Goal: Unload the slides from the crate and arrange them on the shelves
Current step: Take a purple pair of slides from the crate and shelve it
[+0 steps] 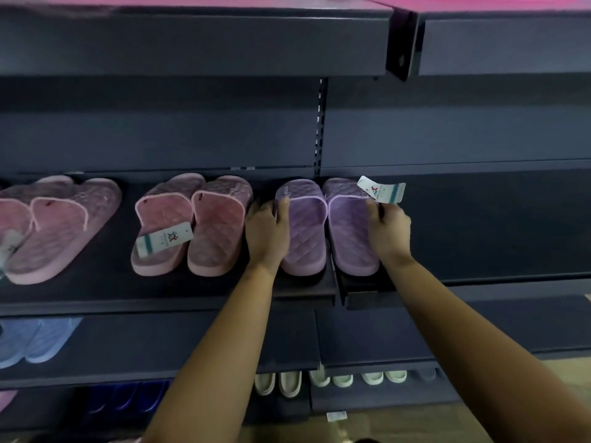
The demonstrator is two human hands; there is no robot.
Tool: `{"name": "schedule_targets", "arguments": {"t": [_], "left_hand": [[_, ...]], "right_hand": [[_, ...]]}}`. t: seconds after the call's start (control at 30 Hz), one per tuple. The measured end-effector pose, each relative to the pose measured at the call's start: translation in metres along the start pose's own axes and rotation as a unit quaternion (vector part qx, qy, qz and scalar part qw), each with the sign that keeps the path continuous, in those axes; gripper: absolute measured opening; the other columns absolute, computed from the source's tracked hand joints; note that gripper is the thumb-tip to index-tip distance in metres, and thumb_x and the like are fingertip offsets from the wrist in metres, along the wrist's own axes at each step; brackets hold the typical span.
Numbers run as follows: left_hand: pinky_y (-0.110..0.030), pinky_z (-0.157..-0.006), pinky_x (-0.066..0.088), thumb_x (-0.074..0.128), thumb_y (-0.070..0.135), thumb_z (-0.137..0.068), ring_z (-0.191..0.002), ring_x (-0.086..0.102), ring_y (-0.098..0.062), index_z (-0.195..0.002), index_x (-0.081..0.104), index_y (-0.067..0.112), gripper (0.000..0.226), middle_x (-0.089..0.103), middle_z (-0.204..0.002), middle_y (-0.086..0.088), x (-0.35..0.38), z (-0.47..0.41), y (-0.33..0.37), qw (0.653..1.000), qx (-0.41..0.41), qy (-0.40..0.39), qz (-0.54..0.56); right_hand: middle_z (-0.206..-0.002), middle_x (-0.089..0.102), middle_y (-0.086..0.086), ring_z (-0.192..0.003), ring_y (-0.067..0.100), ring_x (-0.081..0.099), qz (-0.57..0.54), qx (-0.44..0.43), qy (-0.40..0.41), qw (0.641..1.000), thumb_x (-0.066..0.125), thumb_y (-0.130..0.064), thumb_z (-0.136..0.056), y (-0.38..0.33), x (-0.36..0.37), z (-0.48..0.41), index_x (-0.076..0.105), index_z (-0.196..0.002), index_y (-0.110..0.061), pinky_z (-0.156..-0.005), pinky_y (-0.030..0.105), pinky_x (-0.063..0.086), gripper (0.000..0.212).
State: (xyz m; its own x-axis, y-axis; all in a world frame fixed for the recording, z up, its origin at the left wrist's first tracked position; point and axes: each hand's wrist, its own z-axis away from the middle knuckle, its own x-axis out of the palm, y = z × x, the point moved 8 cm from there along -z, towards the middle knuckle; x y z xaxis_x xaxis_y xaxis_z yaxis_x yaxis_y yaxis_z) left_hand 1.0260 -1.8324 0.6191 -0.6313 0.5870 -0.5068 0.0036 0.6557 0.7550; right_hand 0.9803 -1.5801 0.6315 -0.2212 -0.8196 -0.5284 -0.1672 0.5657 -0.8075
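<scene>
The left hand's [267, 230] thumb [285, 201] lies over the strap of the left lilac slide [303, 231] while its fingers curl round that slide's left edge, gripping it. The right hand's [388, 231] fingers [372, 207] are curled onto the right edge of the right lilac slide [348, 225], pinching it at the strap, just below a white paper tag [382, 189] that sticks up from that side.

The two lilac slides rest side by side, touching, toes pointing to the far side, on the dark middle shelf [224, 289]. They straddle the joint where two shelf boards meet, one slide on each board.

Just left of the left hand sits a pink pair [192, 225] with its own tag [164, 239], and further left another pink pair [60, 228], blurred.

On the shelf below, at the left, lie light blue slides [35, 340]. Lower and nearer are white slides [278, 383] and dark blue ones [128, 398].
</scene>
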Motion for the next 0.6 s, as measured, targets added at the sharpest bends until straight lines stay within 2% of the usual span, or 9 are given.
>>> {"name": "schedule_targets", "arguments": {"t": [0.03,0.1,0.23,0.37,0.47,0.6], "left_hand": [[-0.038,-0.089,0.045,0.028,0.057,-0.094,-0.099,0.057,-0.029,-0.084,0.067,0.006,0.065,0.066,-0.097,-0.016,0.001,0.000,-0.003,1.000,-0.008,0.000,-0.004],[-0.038,-0.095,0.042,0.029,0.056,-0.095,-0.107,0.054,-0.030,-0.087,0.068,0.007,0.064,0.065,-0.104,-0.018,0.002,0.001,-0.003,1.000,-0.013,0.001,-0.014],[-0.037,-0.092,0.043,0.031,0.054,-0.097,-0.102,0.056,-0.027,-0.082,0.067,0.006,0.062,0.065,-0.097,-0.015,-0.002,0.000,-0.005,1.000,-0.015,0.007,-0.008],[-0.041,-0.095,0.042,0.030,0.056,-0.096,-0.108,0.054,-0.030,-0.083,0.069,0.006,0.065,0.065,-0.103,-0.019,-0.010,-0.005,-0.016,0.999,-0.014,0.010,-0.035],[-0.041,-0.092,0.043,0.026,0.063,-0.094,-0.103,0.056,-0.031,-0.079,0.068,0.007,0.071,0.065,-0.100,-0.021,-0.019,-0.011,-0.025,0.999,-0.011,0.016,-0.041],[-0.040,-0.088,0.044,0.036,0.052,-0.096,-0.097,0.056,-0.029,-0.077,0.067,0.007,0.058,0.064,-0.095,-0.018,-0.031,-0.011,-0.026,0.999,-0.011,0.021,-0.022]], "right_hand": [[-0.078,0.056,0.007,-0.072,0.023,0.050,0.000,-0.001,0.000,1.000,0.045,-0.028,-0.100,0.000,0.002,-0.001,0.055,-0.078,-0.005,-0.054,0.022,0.025,0.033],[-0.077,0.057,0.008,-0.070,0.023,0.050,0.002,-0.003,0.001,1.000,0.045,-0.029,-0.100,-0.002,0.004,-0.003,0.052,-0.075,-0.009,-0.053,0.022,0.025,0.032],[-0.077,0.057,0.007,-0.070,0.022,0.051,-0.006,-0.007,0.003,1.000,0.046,-0.028,-0.100,-0.006,0.008,-0.006,0.054,-0.076,-0.006,-0.053,0.021,0.026,0.034],[-0.076,0.056,0.005,-0.070,0.022,0.049,-0.005,-0.016,-0.001,1.000,0.047,-0.029,-0.100,-0.013,0.017,-0.005,0.053,-0.075,-0.010,-0.052,0.022,0.024,0.032],[-0.075,0.056,0.004,-0.068,0.021,0.049,-0.007,-0.023,0.004,1.000,0.047,-0.028,-0.100,-0.020,0.023,-0.005,0.053,-0.074,-0.010,-0.047,0.018,0.029,0.031],[-0.075,0.057,0.002,-0.068,0.019,0.052,-0.005,-0.021,0.008,1.000,0.047,-0.030,-0.100,-0.024,0.032,-0.002,0.058,-0.076,-0.006,-0.047,0.019,0.026,0.035]]}}
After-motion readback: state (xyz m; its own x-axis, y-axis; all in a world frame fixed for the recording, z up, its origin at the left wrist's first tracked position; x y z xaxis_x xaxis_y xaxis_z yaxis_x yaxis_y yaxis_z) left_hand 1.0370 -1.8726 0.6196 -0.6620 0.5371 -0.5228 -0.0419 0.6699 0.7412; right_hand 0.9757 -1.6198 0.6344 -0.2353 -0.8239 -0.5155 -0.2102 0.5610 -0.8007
